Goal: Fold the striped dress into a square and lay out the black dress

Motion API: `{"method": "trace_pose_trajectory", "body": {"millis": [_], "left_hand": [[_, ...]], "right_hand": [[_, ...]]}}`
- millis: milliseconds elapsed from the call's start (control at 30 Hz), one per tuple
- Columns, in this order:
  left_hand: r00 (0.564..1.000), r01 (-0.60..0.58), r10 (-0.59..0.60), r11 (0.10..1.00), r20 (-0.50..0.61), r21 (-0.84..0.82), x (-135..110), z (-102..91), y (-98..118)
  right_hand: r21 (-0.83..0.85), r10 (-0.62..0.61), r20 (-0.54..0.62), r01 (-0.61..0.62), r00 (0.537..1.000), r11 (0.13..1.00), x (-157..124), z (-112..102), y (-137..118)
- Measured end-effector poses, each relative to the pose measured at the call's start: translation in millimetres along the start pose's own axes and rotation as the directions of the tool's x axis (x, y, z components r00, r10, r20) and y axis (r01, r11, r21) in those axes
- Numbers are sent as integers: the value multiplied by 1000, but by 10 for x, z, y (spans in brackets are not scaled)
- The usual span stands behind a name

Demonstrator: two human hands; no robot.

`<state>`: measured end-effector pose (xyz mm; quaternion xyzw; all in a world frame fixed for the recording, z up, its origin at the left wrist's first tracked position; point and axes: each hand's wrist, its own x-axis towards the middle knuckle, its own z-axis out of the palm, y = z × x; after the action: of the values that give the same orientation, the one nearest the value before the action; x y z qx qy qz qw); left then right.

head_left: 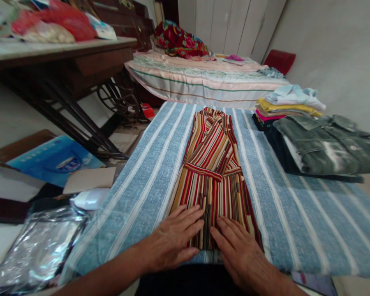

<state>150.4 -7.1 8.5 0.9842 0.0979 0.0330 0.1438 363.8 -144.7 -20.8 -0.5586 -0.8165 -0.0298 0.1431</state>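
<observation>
- Our left hand and right hand rest on the garment, fingers released.
- Its sleeve is folded in; its length seems left.
- Pile and jacket look done.

Blue cloth bears a striped garment; a large clothes pile; a smaller pile.

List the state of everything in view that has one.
Striped garment: laid out lengthwise, sleeve folded across it
Left grip: open, palm down on the garment's near end
Right grip: open, palm down beside it
Blue striped cloth: spread out
Green-grey jacket: folded, on darker clothing
Clothes pile: folded, stacked
Red floral blanket: bunched up
Pale cabinet doors: apparently shut
</observation>
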Motion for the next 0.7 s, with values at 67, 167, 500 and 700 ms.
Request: {"method": "trace_pose_trajectory", "body": {"millis": [67, 167, 500, 700], "left_hand": [[1000, 0, 0, 1000, 26, 8, -8, 12, 33], [999, 12, -13, 999, 47, 30, -13, 2, 62], [990, 102, -114, 984, 82, 146, -16, -18, 308], [985, 131, -150, 972, 88, 197, -48, 110, 394]], "right_hand": [[-23, -8, 3, 8, 1000, 1000, 13, -7, -25], [-60, -32, 19, 34, 999, 998, 8, -41, -25], [-114, -53, 43, 58, 998, 992, 114, -50, -10], [-37, -79, 14, 80, 997, 996, 160, -59, 70]]}}
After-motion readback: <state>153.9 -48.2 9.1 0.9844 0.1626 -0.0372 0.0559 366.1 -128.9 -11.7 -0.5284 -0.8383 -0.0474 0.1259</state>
